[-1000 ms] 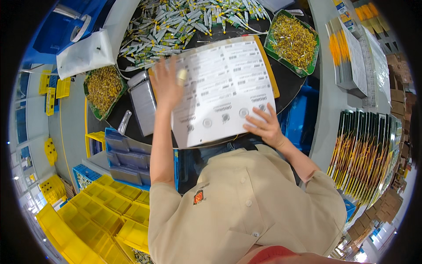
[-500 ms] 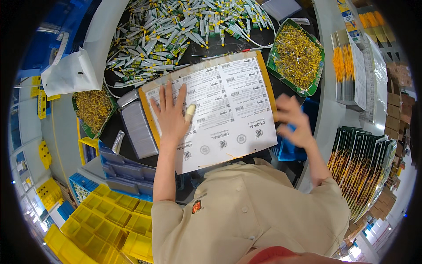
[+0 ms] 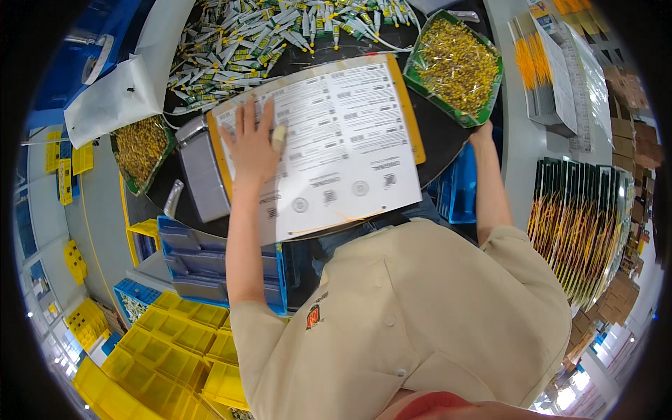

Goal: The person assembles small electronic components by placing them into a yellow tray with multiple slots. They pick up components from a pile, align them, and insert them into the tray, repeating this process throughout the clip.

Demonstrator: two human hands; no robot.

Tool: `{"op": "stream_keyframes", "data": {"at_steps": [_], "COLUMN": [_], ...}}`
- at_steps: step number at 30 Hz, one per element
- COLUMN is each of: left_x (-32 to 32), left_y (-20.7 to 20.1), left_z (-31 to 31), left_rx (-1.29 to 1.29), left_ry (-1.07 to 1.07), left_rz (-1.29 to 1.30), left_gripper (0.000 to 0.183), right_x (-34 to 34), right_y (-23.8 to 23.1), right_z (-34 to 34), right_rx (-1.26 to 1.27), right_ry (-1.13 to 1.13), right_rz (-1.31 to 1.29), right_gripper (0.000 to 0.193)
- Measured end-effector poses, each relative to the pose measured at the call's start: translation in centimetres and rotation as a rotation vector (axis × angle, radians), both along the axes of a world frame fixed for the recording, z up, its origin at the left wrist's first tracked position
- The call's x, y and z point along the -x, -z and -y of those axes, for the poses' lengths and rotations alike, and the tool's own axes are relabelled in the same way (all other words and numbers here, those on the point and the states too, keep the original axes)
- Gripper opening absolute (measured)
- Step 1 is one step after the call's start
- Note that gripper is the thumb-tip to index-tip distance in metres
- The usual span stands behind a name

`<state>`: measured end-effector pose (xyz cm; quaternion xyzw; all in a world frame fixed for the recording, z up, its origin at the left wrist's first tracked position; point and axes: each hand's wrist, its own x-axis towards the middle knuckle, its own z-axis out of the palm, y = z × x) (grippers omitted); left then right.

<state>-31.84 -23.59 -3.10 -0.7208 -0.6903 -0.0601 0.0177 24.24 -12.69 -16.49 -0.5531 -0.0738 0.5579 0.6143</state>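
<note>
My left hand [image 3: 253,155] lies flat with spread fingers on a stack of printed white sheets [image 3: 343,157], and its thumb wears a pale cover. Under the sheets, a yellow-orange board [image 3: 413,133] shows at both sides. My right hand [image 3: 481,134] is at the table's right edge, by the near corner of a green tray [image 3: 488,98] of small yellow-headed pieces [image 3: 451,63]. Its fingers are mostly hidden, so a grip on the tray does not show. Past the sheets, many small white-and-green tubes with yellow caps [image 3: 245,45] lie heaped on the dark tabletop.
Left of the sheets are a clear plastic stack [image 3: 203,178], a metal-looking tool [image 3: 173,199] and another green tray [image 3: 145,150]. Blue bins [image 3: 458,185] stand below the table's right side, yellow crates [image 3: 168,343] at lower left. Packed cards [image 3: 577,227] stand at far right.
My right hand has left the sheets' right side and moved right to the green tray's near corner. My left hand stays on the sheets. The whole view has shifted slightly.
</note>
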Motion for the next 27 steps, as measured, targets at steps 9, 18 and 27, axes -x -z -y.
{"op": "stream_keyframes", "data": {"at_steps": [9,18,27], "left_x": [-1.4,-6.6,-8.2], "left_y": [-6.3,-6.3,8.4], "left_z": [1.1,18.3,23.3], "left_rx": [-0.329,0.936,-0.367], "left_ry": [-0.040,0.272,-1.109], "left_rz": [0.354,1.376,2.105], "left_gripper": [0.053,0.026,0.059], "right_x": [14.4,13.0,15.2], "right_y": [-9.2,-18.3,-12.6], "right_z": [20.5,8.8,-1.7], "right_rx": [0.099,-0.600,-0.776], "right_ry": [-1.013,-0.620,-0.870], "right_rz": [0.444,1.289,1.910], "right_gripper": [0.027,0.017,0.045]}}
